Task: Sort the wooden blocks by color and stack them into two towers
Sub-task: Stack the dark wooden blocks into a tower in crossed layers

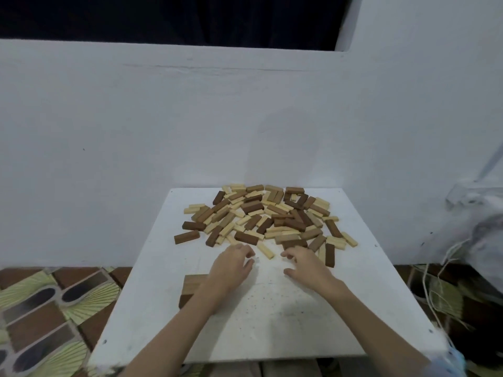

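A loose pile of wooden blocks (266, 216), dark brown and pale ones mixed, covers the far half of the white table (272, 322). My left hand (231, 265) hovers just short of the pile's near edge, fingers loosely curled and holding nothing. My right hand (304, 263) reaches beside it, fingers spread and relaxed, close to a pale block (265, 250) and a dark block (330, 254). A short stack of brown blocks (192, 288) stands at the table's near left, partly hidden behind my left forearm.
A white wall rises right behind the table. Patterned floor tiles (49, 308) lie to the left. Cords and a pale bundle (479, 240) sit at the right, near the table's edge.
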### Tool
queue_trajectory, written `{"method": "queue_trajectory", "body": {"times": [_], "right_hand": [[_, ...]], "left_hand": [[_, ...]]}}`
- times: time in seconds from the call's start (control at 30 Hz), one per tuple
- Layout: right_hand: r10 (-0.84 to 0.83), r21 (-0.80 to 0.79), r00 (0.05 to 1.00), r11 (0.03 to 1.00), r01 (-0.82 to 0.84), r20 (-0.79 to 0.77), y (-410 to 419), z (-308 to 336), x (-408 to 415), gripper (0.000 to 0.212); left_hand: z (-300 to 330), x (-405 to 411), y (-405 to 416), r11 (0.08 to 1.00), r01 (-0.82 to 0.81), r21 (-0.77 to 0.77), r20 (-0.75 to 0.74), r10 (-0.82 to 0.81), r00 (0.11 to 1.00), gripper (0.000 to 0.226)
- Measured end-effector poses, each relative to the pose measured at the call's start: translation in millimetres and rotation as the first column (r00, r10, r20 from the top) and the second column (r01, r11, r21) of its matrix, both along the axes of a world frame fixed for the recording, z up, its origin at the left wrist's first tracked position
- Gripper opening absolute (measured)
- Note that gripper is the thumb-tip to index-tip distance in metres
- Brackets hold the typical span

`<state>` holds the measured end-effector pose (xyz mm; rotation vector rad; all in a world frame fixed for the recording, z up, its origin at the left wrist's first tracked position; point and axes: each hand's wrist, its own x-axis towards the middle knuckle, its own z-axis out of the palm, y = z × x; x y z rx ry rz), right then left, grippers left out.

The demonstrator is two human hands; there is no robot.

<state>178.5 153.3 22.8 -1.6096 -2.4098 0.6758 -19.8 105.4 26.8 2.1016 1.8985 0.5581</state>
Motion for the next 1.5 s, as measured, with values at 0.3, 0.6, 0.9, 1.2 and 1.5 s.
{"method": "queue_trajectory", "body": {"times": [0.3,0.6,0.9,1.2,1.5], "right_hand": [[-0.304,0.152,0.95,0.938,0.312,-0.074,13.6,-32.9,52.2,0.031],[-0.3,0.165,0.951,0.937,0.309,-0.08,33.0,-41.6,77.0,0.04],[-0.406,0.147,0.9,0.892,0.428,-0.156,41.6,-44.6,90.8,0.033],[-0.384,0.212,0.921,0.907,0.364,0.066,39.4,-42.4,103.4,0.044],[-0.217,0.224,0.963,0.958,0.179,0.157,31.7,-41.0,113.9,0.053]], "left_hand": [[-24.7,61.0,38.7,0.993,0.114,-0.028,-0.036,-0.115,0.993,0.028],[-32.5,95.3,85.8,0.979,0.167,-0.114,-0.232,-0.19,0.954,0.048],[-36.5,98.7,88.2,0.997,0.079,-0.009,-0.261,-0.079,0.962,0.041],[-40.0,90.3,87.7,0.993,0.091,-0.071,-0.202,-0.104,0.974,0.04],[-33.5,82.4,75.8,0.995,0.037,-0.094,-0.158,-0.052,0.986,0.032]]}}
